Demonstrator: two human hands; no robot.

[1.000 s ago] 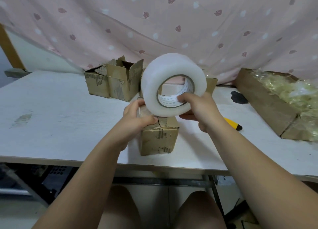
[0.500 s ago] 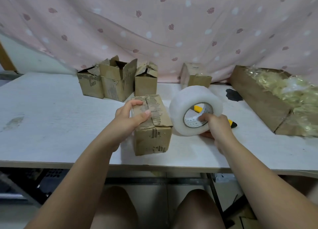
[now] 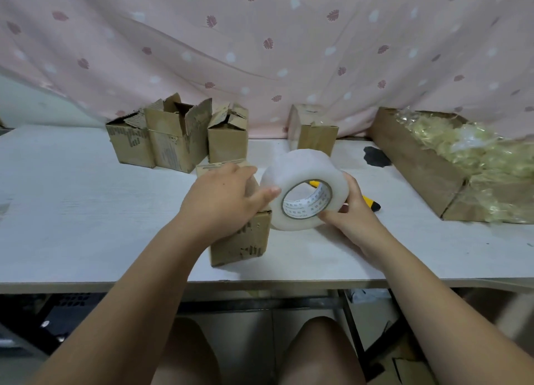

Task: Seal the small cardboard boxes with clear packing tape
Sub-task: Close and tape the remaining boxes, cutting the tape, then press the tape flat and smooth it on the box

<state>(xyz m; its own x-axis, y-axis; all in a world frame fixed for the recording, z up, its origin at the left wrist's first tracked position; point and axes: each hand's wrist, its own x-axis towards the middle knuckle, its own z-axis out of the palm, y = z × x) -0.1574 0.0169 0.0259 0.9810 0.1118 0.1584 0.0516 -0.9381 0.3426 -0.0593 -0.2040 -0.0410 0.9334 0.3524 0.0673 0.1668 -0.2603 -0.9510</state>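
The small cardboard box [image 3: 239, 241] lies on the tabletop [image 3: 72, 211] near the middle of the near edge. Its long axis runs from the near edge toward the far edge, with the far end leaning slightly left. The printed end face looks toward the near edge.

Just to its right is the tape roll [image 3: 291, 172], up on its rim. The core opening faces the near edge and its axis runs roughly parallel to the box. I cannot tell whether the rim rests on the tabletop.

A wide stretch of white tabletop lies between the box and the left edge, and a narrower strip separates the box from the near edge. On the right, a yellow knife [image 3: 371, 204] lies just behind the right hand [image 3: 351, 211]. A long cardboard tray [image 3: 419, 167] of plastic wrappers stands by the right edge. Along the far edge stand four more small boxes [image 3: 176, 144], three grouped at the left and one apart behind the roll.

The left hand [image 3: 221, 201] lies palm down on the box top. Its fingers [image 3: 241, 170] are close together, only lightly bent, and reach the far right corner, while the thumb stretches out to touch the roll's outer wrap. The right hand is clamped on the roll, thumb on the near face and fingers round the right side.
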